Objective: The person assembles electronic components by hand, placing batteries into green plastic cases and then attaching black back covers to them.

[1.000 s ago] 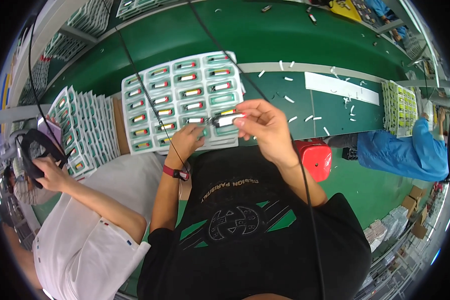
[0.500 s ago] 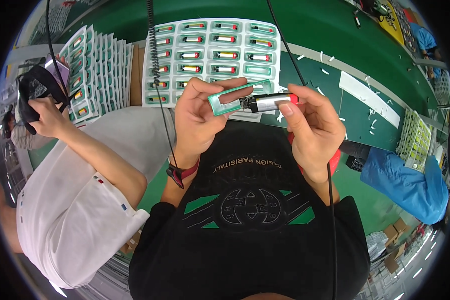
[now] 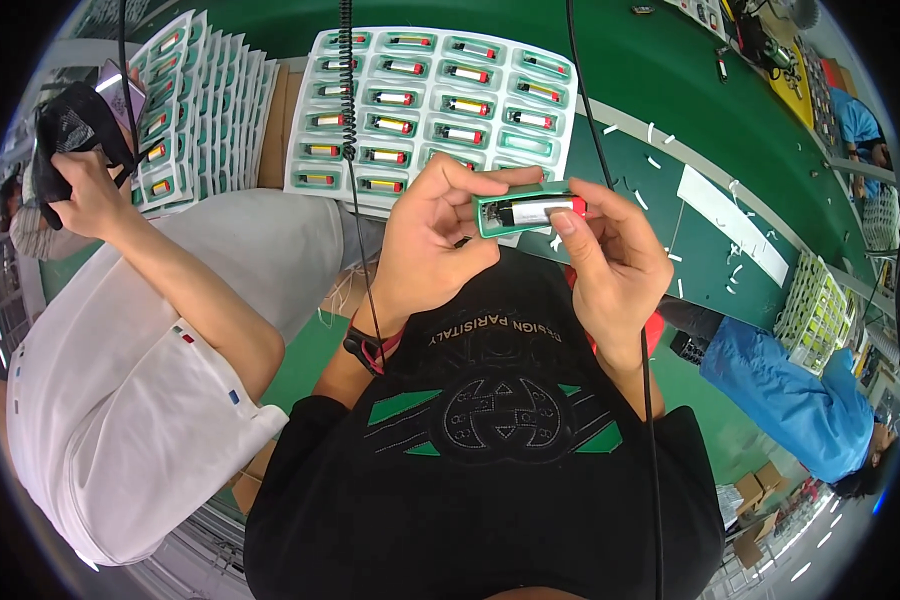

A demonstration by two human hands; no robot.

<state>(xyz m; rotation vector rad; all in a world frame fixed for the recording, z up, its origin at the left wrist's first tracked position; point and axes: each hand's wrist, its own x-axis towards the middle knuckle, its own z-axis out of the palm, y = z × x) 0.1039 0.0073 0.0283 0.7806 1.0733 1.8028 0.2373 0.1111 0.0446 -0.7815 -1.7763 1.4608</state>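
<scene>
My left hand (image 3: pixel 435 235) is closed around the left end of a small green plastic case (image 3: pixel 489 222), its open side facing up. Inside the case lies a silver cylindrical battery (image 3: pixel 528 212) with a red right end and a dark part at its left. The thumb of my right hand (image 3: pixel 615 255) presses on the battery near the red end, while its fingers wrap behind the case's right end. Beyond my hands stands a white tray (image 3: pixel 423 108) whose pockets hold several similar green cases with batteries. One pocket near its right side holds a case (image 3: pixel 528 144) with no battery visible.
White trays (image 3: pixel 195 100) stand stacked on edge at the left, beside a person in a white shirt (image 3: pixel 140 430). A coiled cord (image 3: pixel 346 80) and black cables hang before me. White scraps and a white strip (image 3: pixel 732 225) lie on the green table. A person in blue (image 3: pixel 785 390) sits right.
The battery, previously held tilted half out of the green case, now lies down inside it. My hands have come closer together, and the view has shifted slightly.
</scene>
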